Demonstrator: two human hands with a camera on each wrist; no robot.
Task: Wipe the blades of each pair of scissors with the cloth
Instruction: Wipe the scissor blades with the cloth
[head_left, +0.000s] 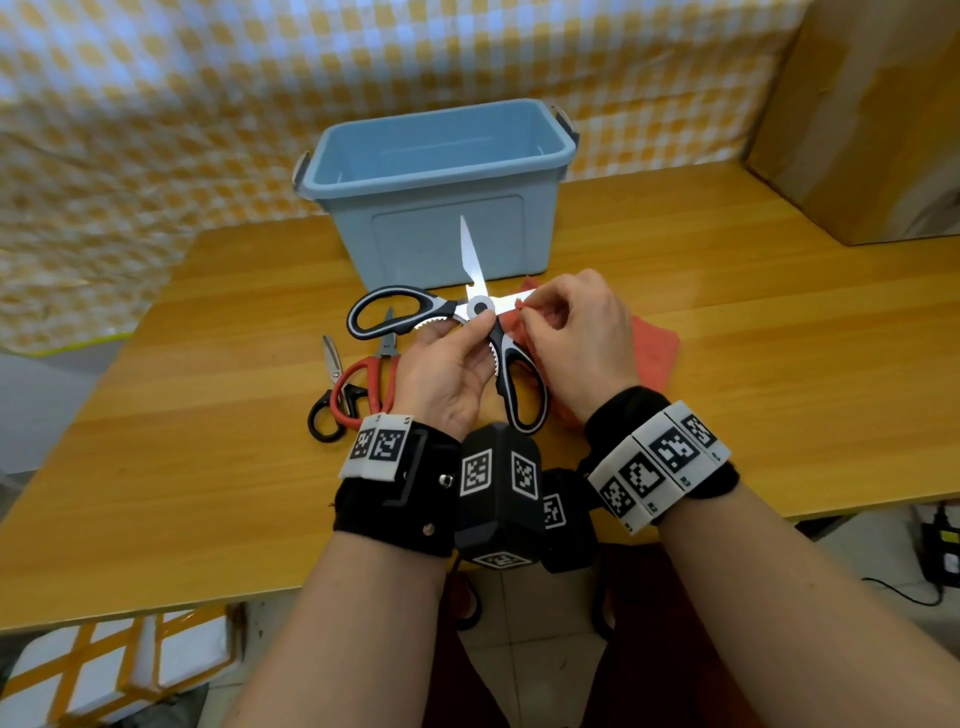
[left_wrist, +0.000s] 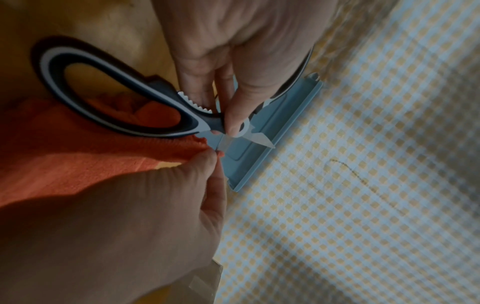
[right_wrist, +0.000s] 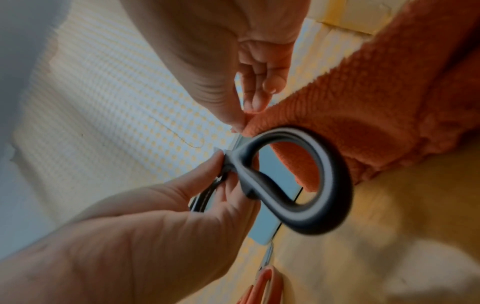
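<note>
Three pairs of scissors share the wooden table (head_left: 727, 364), and only one is in hand. Largest on it is the blue plastic bin (head_left: 441, 208) at the back, standing open just behind the work. In front of it the orange cloth (head_left: 652, 348) lies partly on the table under the right hand (head_left: 582, 332), one edge lifted. That hand's thumb and fingertips are curled, pinching the cloth around one blade of the black-and-grey kitchen scissors (head_left: 483, 312), which are spread wide, the other blade pointing up toward the bin. The left hand (head_left: 447, 369) steadies them, thumb and fingers pinching at the pivot (the handles hang free on either side). To the left, untouched on the table, lie the red-handled scissors (head_left: 366, 384) and, touching them, the small black-handled scissors (head_left: 332, 400).

I judge the step in hand to be wiping the first blade of the kitchen pair, so the task looks early. The next move likely calls for drawing the pinched cloth outward along the blade to the tip, fingers kept off the edge, then shifting to the upright blade.
</note>
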